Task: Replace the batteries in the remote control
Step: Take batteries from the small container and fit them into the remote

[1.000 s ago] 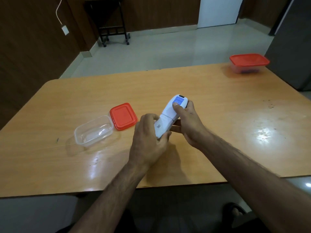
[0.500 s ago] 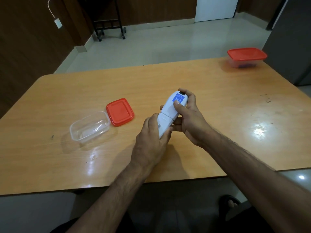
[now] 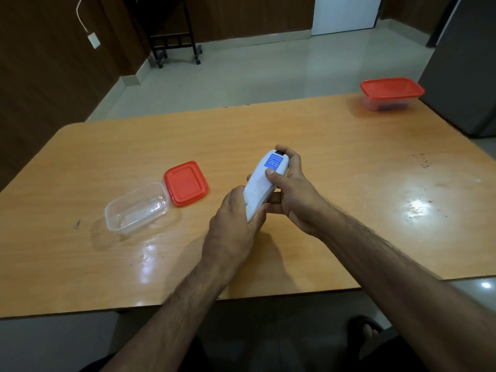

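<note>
A white remote control (image 3: 261, 183) with a blue sticker on its back is held over the middle of the wooden table (image 3: 349, 167), back side up and tilted away from me. My left hand (image 3: 236, 224) grips its near end. My right hand (image 3: 294, 189) wraps its far half, thumb pressed on the back just below the sticker. The battery cover looks closed; no batteries show.
A clear plastic box (image 3: 135, 206) stands open and empty at the left, its red lid (image 3: 185, 183) lying beside it. A second box with a red lid on (image 3: 390, 93) sits at the far right corner. A wheeled stand (image 3: 174, 36) is on the floor beyond.
Both hands keep their grip on the remote, which stays tilted the same way. The right thumb has slid slightly along its back. The camera has tilted a little.
</note>
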